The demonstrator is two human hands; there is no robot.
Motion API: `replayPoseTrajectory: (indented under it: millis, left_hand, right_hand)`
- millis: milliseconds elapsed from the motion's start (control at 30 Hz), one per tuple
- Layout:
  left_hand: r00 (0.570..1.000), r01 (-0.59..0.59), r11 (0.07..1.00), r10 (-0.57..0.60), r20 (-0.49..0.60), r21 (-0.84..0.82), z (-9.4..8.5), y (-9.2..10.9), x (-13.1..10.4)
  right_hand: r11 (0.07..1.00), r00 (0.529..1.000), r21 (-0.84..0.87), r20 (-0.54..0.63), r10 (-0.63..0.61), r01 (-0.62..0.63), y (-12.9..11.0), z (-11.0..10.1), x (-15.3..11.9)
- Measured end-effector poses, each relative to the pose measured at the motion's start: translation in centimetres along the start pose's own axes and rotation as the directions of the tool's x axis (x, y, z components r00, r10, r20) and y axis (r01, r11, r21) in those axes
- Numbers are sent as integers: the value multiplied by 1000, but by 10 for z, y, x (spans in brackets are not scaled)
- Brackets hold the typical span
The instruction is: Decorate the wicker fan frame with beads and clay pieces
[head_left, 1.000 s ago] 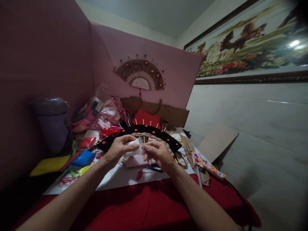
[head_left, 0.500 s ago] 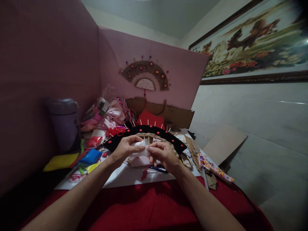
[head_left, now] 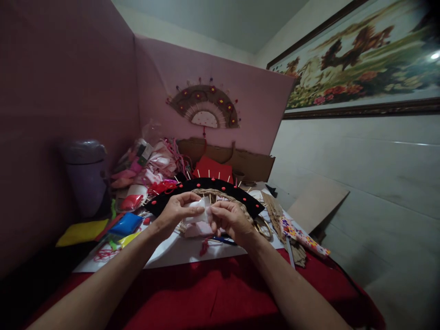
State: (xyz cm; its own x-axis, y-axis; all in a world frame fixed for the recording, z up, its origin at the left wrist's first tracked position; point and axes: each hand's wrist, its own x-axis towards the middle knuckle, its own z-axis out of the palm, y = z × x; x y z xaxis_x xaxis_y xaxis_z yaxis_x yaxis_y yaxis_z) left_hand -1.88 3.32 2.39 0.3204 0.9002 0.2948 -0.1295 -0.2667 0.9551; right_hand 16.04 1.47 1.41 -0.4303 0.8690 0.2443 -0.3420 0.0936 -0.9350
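Pinches a small white sheet, of paper or plastic, just in front of the black fan: clamps one side with the left hand and the opposite edge with the right hand, presumably to steady and work it finely. Has a blue packet near the fan's left end, likely for easy reach.

Left forearm at 7 o'clock, right forearm at 5 o'clock: bare, tapering. Left hand, right hand: bare, slim-fingered.
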Motion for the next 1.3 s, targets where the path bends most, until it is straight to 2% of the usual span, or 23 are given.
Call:
replayPoseTrajectory:
  millis: [300,467,667,1300]
  left_hand:
    - [1000,-3,1000,3,6,4,0,3,-1]
    - [1000,13,1000,-13,11,-16,2,4,-2]
    - [1000,28,999,-28,11,-33,1,3,-1]
    - [1000,21,999,-21,16,-27,2,6,-2]
  right_hand:
    - [999,999,37,29,-18,17,0,-2,0]
    - [999,1000,38,6,-9,9,1,-2,1]
    - [999,999,45,52,-16,13,0,-1,0]
    - [999,999,43,38,-14,13,0,-1,-1]
